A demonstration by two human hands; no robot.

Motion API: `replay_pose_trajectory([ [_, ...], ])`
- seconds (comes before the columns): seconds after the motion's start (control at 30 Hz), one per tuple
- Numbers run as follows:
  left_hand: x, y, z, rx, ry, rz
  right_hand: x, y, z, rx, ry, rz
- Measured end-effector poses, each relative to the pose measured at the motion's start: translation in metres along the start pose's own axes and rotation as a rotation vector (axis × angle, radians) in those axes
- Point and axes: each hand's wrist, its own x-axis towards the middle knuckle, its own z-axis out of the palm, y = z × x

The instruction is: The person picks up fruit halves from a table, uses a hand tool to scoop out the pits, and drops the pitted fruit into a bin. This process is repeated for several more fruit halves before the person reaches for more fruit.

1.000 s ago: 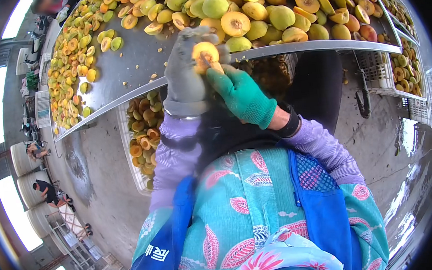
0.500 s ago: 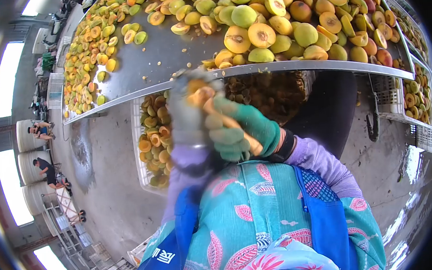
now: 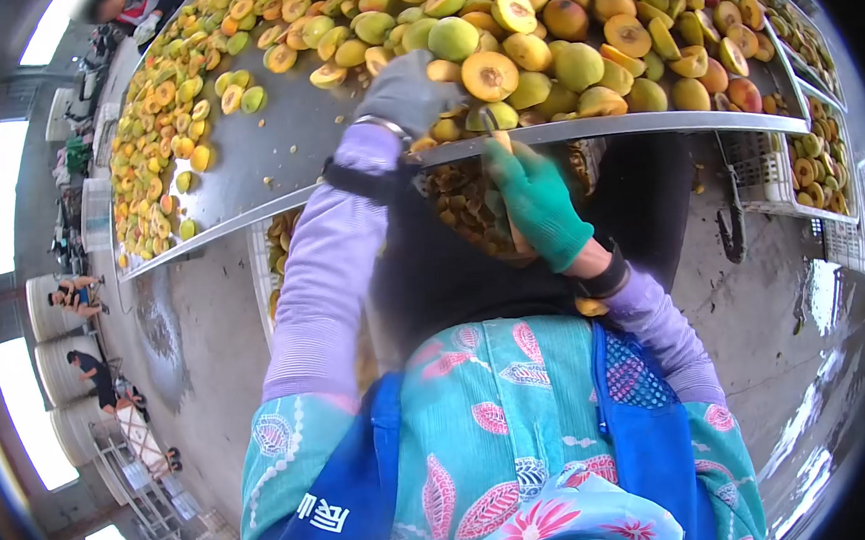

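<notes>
My left hand [image 3: 408, 93], in a grey glove, reaches over the front rim of the metal table [image 3: 282, 130] to the near edge of a heap of whole and halved peaches [image 3: 579, 64]. Its fingers point right, beside a halved peach [image 3: 490, 75], and are partly hidden by the back of the hand. In a green glove, my right hand [image 3: 540, 202] is closed round a wooden-handled tool [image 3: 502, 142]. The tool's thin metal tip [image 3: 488, 120] points up at the table rim. A yellow fruit piece [image 3: 591, 306] shows just below my right wrist.
Below the table, a crate [image 3: 468, 207] of brownish fruit scraps lies between my legs, and a white crate [image 3: 264, 272] of peach halves stands to its left. More peach crates [image 3: 817, 178] stand at right. People [image 3: 93, 369] sit far off at left.
Both hands were together over my lap, blurred, with fruit and the tool. The left has moved up to the peach heap; the right now holds the tool, tip up, near the rim.
</notes>
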Motion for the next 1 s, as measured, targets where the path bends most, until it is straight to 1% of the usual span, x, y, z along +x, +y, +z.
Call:
replay_pose_trajectory([
  [0.03, 0.002, -0.002, -0.004, 0.037, 0.004, 0.094, 0.021, 0.021, -0.016, -0.346, 0.022, -0.243],
  [0.07, 0.003, -0.001, -0.005, 0.076, 0.007, 0.184, 0.024, 0.015, -0.014, -0.486, 0.041, -0.303],
  [0.13, -0.022, 0.009, -0.008, -0.919, 0.054, -0.264, 0.026, 0.002, 0.002, -0.768, 0.055, -0.411],
  [0.17, -0.035, 0.007, -0.003, -0.817, 0.192, -0.132, 0.028, -0.002, 0.008, -0.856, -0.015, -0.422],
  [0.23, -0.056, -0.002, 0.017, -0.589, 0.456, 0.133, 0.036, 0.008, 0.016, -0.954, -0.050, -0.490],
  [0.27, -0.056, -0.002, 0.023, -0.798, 0.499, 0.023, 0.038, 0.009, 0.020, -1.005, -0.059, -0.526],
  [0.3, -0.053, -0.001, 0.030, -1.011, 0.533, -0.087, 0.036, 0.008, 0.022, -0.968, -0.055, -0.491],
  [0.37, -0.056, 0.003, 0.027, -1.231, 0.461, -0.249, 0.027, 0.003, 0.023, -0.893, -0.025, -0.419],
  [0.43, -0.057, 0.008, 0.025, -0.742, 0.489, -0.014, 0.021, 0.007, 0.027, -0.654, -0.065, -0.345],
  [0.5, -0.054, 0.018, 0.021, -0.726, 0.519, 0.046, 0.020, 0.014, 0.030, -0.461, -0.080, -0.288],
  [0.53, -0.053, 0.022, 0.019, -0.717, 0.534, 0.076, 0.020, 0.014, 0.031, -0.505, -0.047, -0.316],
  [0.57, -0.052, 0.025, 0.020, -0.873, 0.545, 0.036, 0.019, 0.014, 0.031, -0.550, -0.019, -0.345],
  [0.63, -0.055, 0.028, 0.018, -1.087, 0.557, -0.022, 0.020, 0.015, 0.033, -0.622, -0.001, -0.383],
  [0.7, -0.061, 0.031, 0.015, -1.205, 0.556, -0.048, 0.023, 0.017, 0.033, -0.675, -0.013, -0.405],
  [0.8, -0.058, 0.031, 0.021, -1.058, 0.613, -0.068, 0.021, 0.024, 0.036, -0.628, -0.042, -0.312],
  [0.83, -0.057, 0.033, 0.023, -1.088, 0.613, -0.145, 0.022, 0.028, 0.036, -0.595, -0.050, -0.317],
  [0.9, -0.056, 0.035, 0.027, -1.076, 0.694, -0.081, 0.027, 0.034, 0.035, -0.531, -0.059, -0.328],
  [0.93, -0.054, 0.036, 0.029, -1.072, 0.736, -0.047, 0.029, 0.034, 0.033, -0.556, -0.063, -0.359],
  [1.0, -0.053, 0.032, 0.032, -1.026, 0.710, -0.028, 0.031, 0.037, 0.030, -0.604, -0.084, -0.412],
])
